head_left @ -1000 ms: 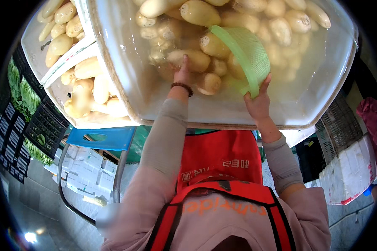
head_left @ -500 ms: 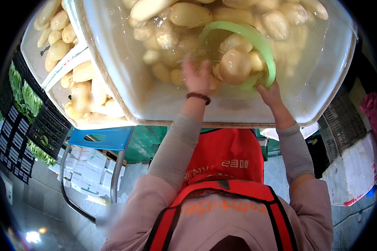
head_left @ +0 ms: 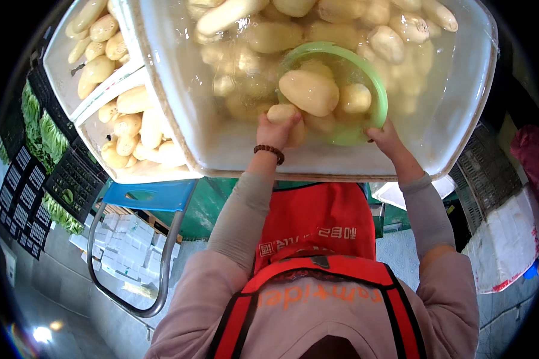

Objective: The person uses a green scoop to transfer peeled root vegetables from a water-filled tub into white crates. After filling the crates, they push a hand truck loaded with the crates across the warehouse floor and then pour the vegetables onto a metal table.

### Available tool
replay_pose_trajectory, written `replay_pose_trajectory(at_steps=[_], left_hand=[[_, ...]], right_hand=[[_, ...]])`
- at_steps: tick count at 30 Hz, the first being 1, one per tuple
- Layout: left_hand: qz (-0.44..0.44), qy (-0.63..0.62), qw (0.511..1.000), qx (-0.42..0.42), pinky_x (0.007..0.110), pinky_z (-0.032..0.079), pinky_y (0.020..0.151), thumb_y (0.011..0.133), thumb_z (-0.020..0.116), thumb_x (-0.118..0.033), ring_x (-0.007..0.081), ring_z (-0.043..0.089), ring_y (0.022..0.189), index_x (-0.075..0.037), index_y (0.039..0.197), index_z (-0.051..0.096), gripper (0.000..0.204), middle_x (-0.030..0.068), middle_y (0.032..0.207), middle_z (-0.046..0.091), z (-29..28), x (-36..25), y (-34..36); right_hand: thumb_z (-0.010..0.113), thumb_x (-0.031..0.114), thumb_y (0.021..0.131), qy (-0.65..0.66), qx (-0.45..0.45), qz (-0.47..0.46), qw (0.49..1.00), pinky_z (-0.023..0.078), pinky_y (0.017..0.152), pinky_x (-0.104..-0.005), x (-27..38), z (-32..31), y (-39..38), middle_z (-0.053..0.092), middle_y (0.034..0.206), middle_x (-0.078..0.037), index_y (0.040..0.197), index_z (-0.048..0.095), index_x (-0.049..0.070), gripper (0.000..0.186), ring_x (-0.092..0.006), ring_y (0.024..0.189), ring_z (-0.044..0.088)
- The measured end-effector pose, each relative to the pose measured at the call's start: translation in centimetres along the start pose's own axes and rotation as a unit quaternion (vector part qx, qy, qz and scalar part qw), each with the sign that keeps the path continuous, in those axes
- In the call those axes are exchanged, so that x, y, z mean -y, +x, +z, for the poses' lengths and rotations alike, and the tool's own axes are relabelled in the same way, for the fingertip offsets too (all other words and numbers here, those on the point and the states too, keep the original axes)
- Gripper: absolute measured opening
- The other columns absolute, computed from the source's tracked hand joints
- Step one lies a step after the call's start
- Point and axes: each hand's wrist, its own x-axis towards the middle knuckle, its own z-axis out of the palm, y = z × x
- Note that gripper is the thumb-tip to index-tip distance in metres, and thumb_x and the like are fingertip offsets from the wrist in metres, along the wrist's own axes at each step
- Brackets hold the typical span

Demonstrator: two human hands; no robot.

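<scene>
A large white tub (head_left: 323, 161) of cloudy water holds many pale yellow lotus root pieces (head_left: 275, 37), some of them under the surface. In its near part a round light-green basket (head_left: 377, 81) sits half sunk and tilted, with several lotus roots (head_left: 309, 93) in it. My right hand (head_left: 387, 137) is closed on the basket's right rim. Just left of the basket, my left hand (head_left: 272, 133) has its fingers round a lotus root (head_left: 284, 113) at the water surface. A beaded bracelet circles that wrist.
Left of the tub stands a second white container (head_left: 81, 128) with more lotus roots. Below it is a blue-backed chair (head_left: 150, 195) with a metal frame. Black crates (head_left: 72, 179) with leafy greens line the far left. A grey crate (head_left: 488, 173) and a white foam box (head_left: 503, 239) stand right.
My left hand, empty and blurred before, has come slightly down and left and now grips a lotus root. The roots in the basket have shifted. My right hand keeps the rim.
</scene>
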Motion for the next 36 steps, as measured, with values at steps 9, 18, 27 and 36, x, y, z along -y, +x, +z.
replay_pose_trajectory(at_steps=[9, 18, 27, 36], left_hand=[[0.144, -0.019, 0.987, 0.061, 0.030, 0.050, 0.082, 0.078, 0.074, -0.036, 0.0171, 0.061, 0.094, 0.003, 0.122, 0.047, 0.065, 0.0133, 0.104, 0.063, -11.0, -7.8, -8.8], [0.359, -0.248, 0.895, -0.090, 0.028, 0.044, 0.084, 0.099, 0.043, -0.027, 0.0148, 0.051, 0.100, 0.006, 0.137, 0.031, 0.052, 0.0127, 0.116, 0.052, -23.9, -13.9, -12.2], [0.343, -0.254, 0.881, -0.203, 0.040, 0.025, 0.109, 0.086, 0.061, -0.016, 0.0349, 0.032, 0.132, 0.004, 0.139, 0.029, 0.065, 0.0232, 0.142, 0.032, -25.2, -3.7, -15.6], [0.215, -0.174, 0.960, -0.051, 0.036, 0.041, 0.096, 0.081, 0.068, -0.016, 0.0285, 0.051, 0.114, -0.002, 0.127, 0.047, 0.053, 0.0162, 0.125, 0.051, -26.5, 11.6, -18.9]], right_hand=[[0.061, 0.015, 0.075, 0.068, 0.069, 0.023, 0.995, 0.052, 0.055, -0.0281, 8.7, 5.2, -6.9, 0.060, 0.086, -0.005, 0.109, 0.056, 0.003, 0.037, -0.0144, 0.074, 0.060], [0.061, 0.011, 0.080, 0.064, 0.106, -0.046, 0.991, 0.052, 0.057, -0.0264, 23.2, 14.5, -5.7, 0.061, 0.087, -0.005, 0.106, 0.055, 0.003, 0.027, -0.0140, 0.071, 0.060], [0.058, 0.010, 0.082, 0.021, 0.128, -0.097, 0.987, 0.048, 0.048, -0.0233, 42.0, 29.2, 5.0, 0.059, 0.088, -0.010, 0.106, 0.050, 0.001, 0.028, -0.0143, 0.064, 0.057], [0.054, 0.014, 0.082, -0.375, -0.130, -0.504, 0.768, 0.051, 0.069, -0.0360, 57.3, 46.2, 11.0, 0.063, 0.094, -0.017, 0.113, 0.053, 0.002, 0.033, -0.0266, 0.086, 0.062]])
